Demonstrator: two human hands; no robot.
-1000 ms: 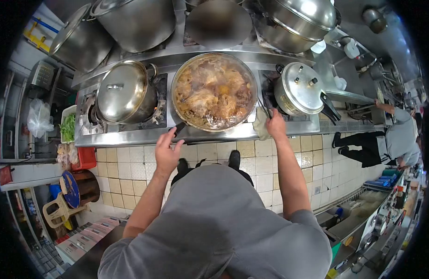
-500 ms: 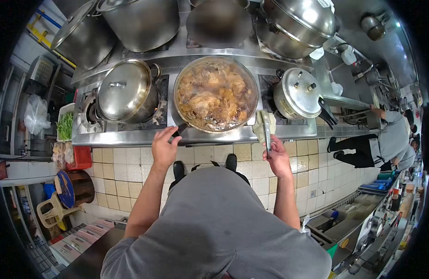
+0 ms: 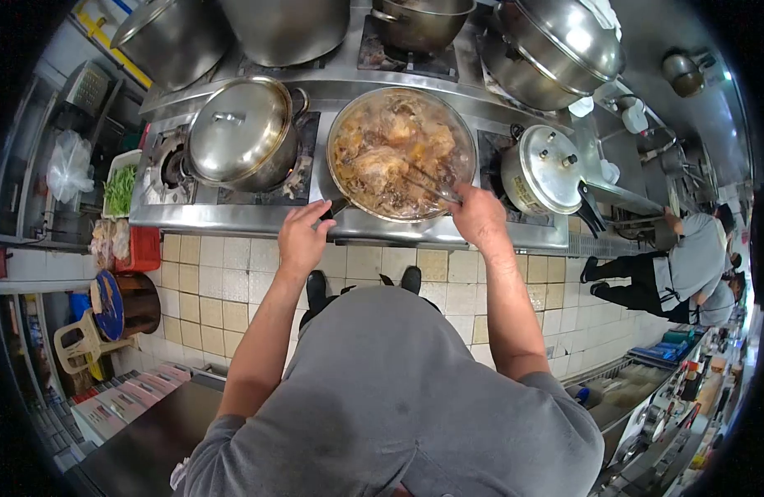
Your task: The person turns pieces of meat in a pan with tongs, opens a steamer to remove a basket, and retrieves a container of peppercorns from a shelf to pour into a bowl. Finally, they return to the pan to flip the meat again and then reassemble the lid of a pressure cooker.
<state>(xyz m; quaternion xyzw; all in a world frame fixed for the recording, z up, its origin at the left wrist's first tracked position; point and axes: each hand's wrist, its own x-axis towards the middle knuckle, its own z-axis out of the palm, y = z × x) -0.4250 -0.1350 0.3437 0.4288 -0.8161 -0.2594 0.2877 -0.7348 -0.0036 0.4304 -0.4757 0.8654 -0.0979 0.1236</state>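
Observation:
In the head view a wide round pan (image 3: 401,211) full of large pieces of meat (image 3: 380,170) in bubbling brown liquid sits on the stove. My right hand (image 3: 481,219) is closed around metal tongs (image 3: 432,186), whose two thin arms reach over the pan with the tips down among the meat. At the pan's near left side, my left hand (image 3: 303,238) has the black pan handle (image 3: 327,215) between thumb and fingers.
A lidded pot (image 3: 241,137) stands left of the pan, and a pressure cooker (image 3: 548,170) to its right. Large pots (image 3: 287,29) line the back. Green vegetables (image 3: 119,190) lie in a bin at left. A co-worker (image 3: 697,248) is at far right.
My right hand has moved from the cloth at the stove's front edge up to the pan, bringing the tongs into the meat. My left hand stays at the handle.

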